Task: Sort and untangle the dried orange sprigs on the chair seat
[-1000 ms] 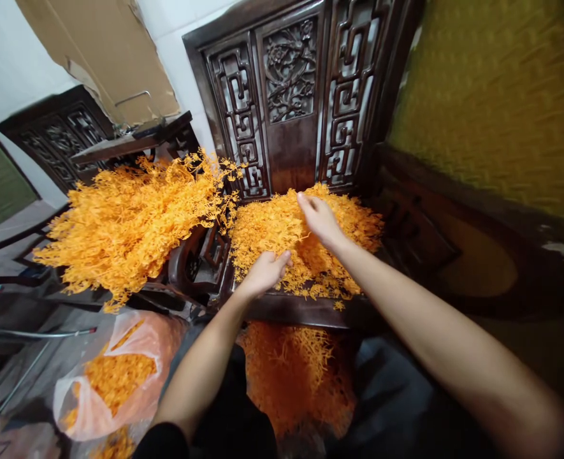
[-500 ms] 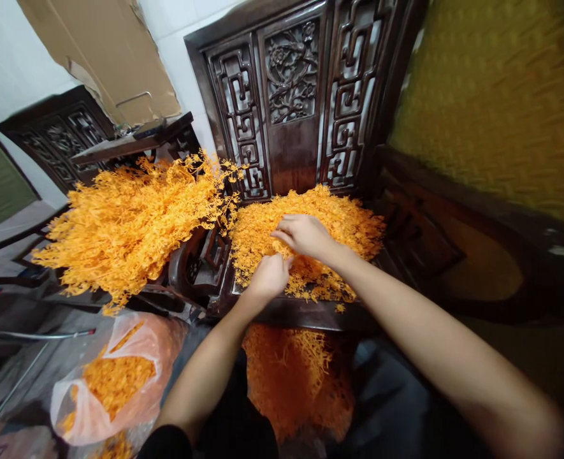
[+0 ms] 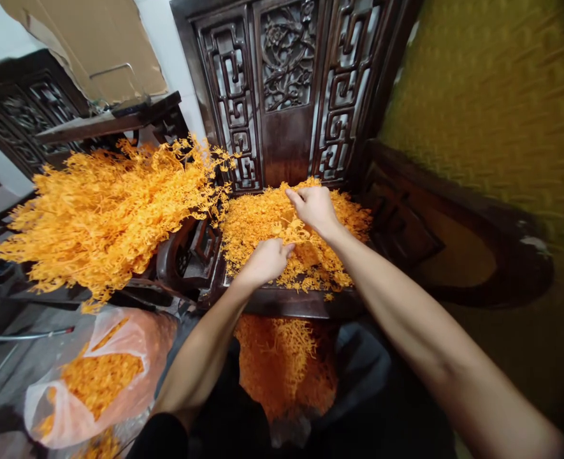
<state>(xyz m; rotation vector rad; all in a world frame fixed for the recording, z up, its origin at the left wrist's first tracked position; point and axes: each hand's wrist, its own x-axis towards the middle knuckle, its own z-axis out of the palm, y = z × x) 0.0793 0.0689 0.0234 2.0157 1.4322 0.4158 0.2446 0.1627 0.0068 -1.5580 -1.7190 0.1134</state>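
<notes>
A thick layer of small orange plastic flower pieces [image 3: 248,220] covers the seat of a dark carved wooden chair. Over the near part of it, my left hand [image 3: 268,260] is closed around an orange branching plastic sprig [image 3: 291,234], whose tips fan out above the fingers. My right hand [image 3: 316,207] is higher and further right, its fingers curled and thumb pressed in; whatever it pinches is too small to make out. To the left, a big heap of orange branching sprigs [image 3: 104,210] spreads across the neighbouring furniture beside the chair's armrest.
The chair's carved back [image 3: 289,143] rises behind the pile, and its front edge [image 3: 305,305] lies beneath my wrists. On the floor at left sits a translucent plastic bag [image 3: 155,344] containing orange pieces. More orange sprigs [image 3: 296,357] lie below between my legs. A yellow-green textured surface [image 3: 482,95] stands right.
My right hand has moved up and away from my left, widening the gap between them. The sprig at my left hand now shows more clearly. The whole view has shifted slightly.
</notes>
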